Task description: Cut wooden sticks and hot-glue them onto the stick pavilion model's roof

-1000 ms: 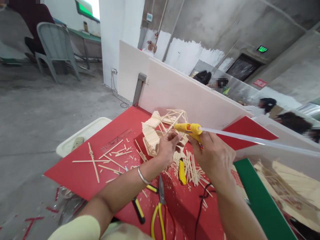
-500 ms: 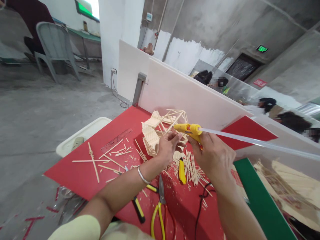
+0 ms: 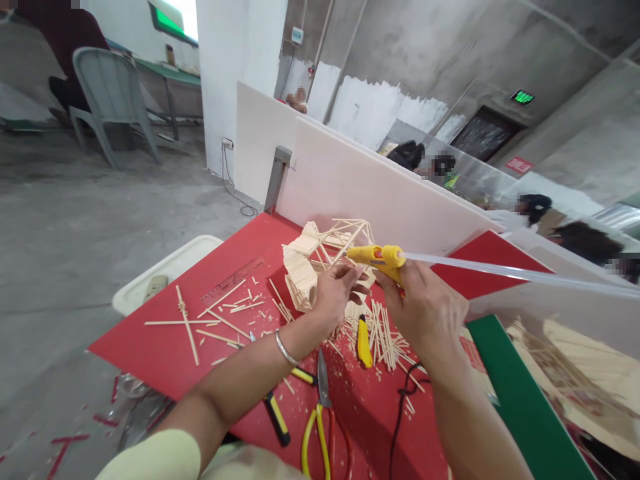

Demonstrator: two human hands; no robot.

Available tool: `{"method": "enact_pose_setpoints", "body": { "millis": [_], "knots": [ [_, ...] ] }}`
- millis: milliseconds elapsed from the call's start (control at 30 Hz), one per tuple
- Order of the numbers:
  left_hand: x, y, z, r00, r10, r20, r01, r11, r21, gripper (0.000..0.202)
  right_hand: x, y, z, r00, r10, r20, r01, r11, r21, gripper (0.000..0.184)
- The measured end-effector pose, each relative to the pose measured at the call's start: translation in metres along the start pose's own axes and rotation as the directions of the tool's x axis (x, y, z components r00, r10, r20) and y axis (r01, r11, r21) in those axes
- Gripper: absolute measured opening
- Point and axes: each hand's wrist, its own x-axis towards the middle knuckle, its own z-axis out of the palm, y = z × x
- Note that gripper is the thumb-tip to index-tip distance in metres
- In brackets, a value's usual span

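A yellow hot glue gun [image 3: 375,256] with a long clear glue stick [image 3: 480,268] in its back is held in my right hand [image 3: 425,303], fingers wrapped round its handle. Its nozzle points left, over a model built of thin wooden sticks [image 3: 303,263], with a ribbed stick surface and an open frame of struts. Close under the nozzle is my left hand [image 3: 335,293], with thumb and fingers pinched together at the model's near side. What sits between those fingertips is too small to make out. Part of the model is hidden behind both hands.
Loose sticks [image 3: 383,337] and offcuts lie on the red table [image 3: 165,333]. A yellow utility knife [image 3: 365,343], pliers [image 3: 323,387], a clear ruler [image 3: 233,279] and a black cable [image 3: 400,407] lie there too. White panels [image 3: 380,180] stand behind; a green board [image 3: 525,393] is at right.
The glue gun and my right hand have shifted very slightly left. My left hand stays at the model, its fingers almost unmoved.
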Motion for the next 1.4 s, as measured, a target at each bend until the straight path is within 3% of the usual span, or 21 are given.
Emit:
{"method": "enact_pose_setpoints", "body": {
  "millis": [333,567,1000,1400],
  "knots": [
    [-0.003,0.007,0.009,0.999,0.008,-0.046,-0.005,0.998,0.064,0.034,-0.007,0.017,-0.002,0.998,0.062,0.026,-0.060,0.994,-0.087,0.035],
    [0.000,0.003,0.010,0.994,0.064,-0.085,-0.057,0.995,0.079,0.026,-0.017,0.033,-0.007,0.998,0.034,0.054,-0.026,0.990,-0.137,0.034],
    [0.002,-0.003,0.010,0.989,0.123,-0.086,-0.114,0.989,0.095,0.030,-0.025,0.041,-0.003,0.997,0.058,0.056,-0.051,0.992,-0.118,0.033],
    [0.003,-0.004,0.012,0.991,0.095,-0.096,-0.086,0.992,0.093,0.035,-0.026,0.045,0.001,0.997,0.062,0.039,-0.057,0.991,-0.117,0.034]
  ]
}}
